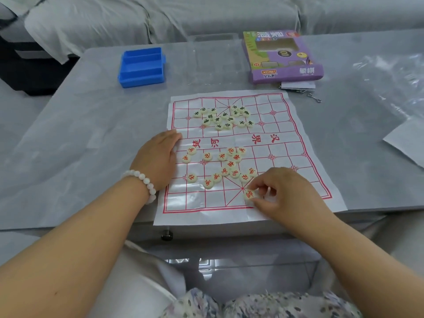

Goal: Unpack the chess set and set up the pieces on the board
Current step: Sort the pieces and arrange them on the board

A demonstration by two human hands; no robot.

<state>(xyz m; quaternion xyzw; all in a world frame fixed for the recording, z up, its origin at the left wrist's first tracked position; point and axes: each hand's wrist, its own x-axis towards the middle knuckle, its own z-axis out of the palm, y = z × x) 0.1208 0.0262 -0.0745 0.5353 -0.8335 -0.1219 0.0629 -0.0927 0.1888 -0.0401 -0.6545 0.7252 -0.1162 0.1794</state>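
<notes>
A: Chess sheet, thin white printed paper with a red grid (286, 143), lies flat on the grey table (91, 134), near edge overhanging. Round cream discs with red characters (231, 161) are heaped loose on the near half, black-lettered ones (221, 118) on the far half.

B: Hands?

A: Right hand (282, 191) pinches one red-lettered disc (249, 194) near the bottom palace lines. Left hand (158, 154) lies flat, fingers together, pressing the sheet's left edge.

B: Risks?

A: Sheet probably slides or creases if that palm lifts, scattering discs. Right wrist could sweep neighbours. Beyond: blue plastic tray (142, 67), purple cardboard box (284, 56).
</notes>
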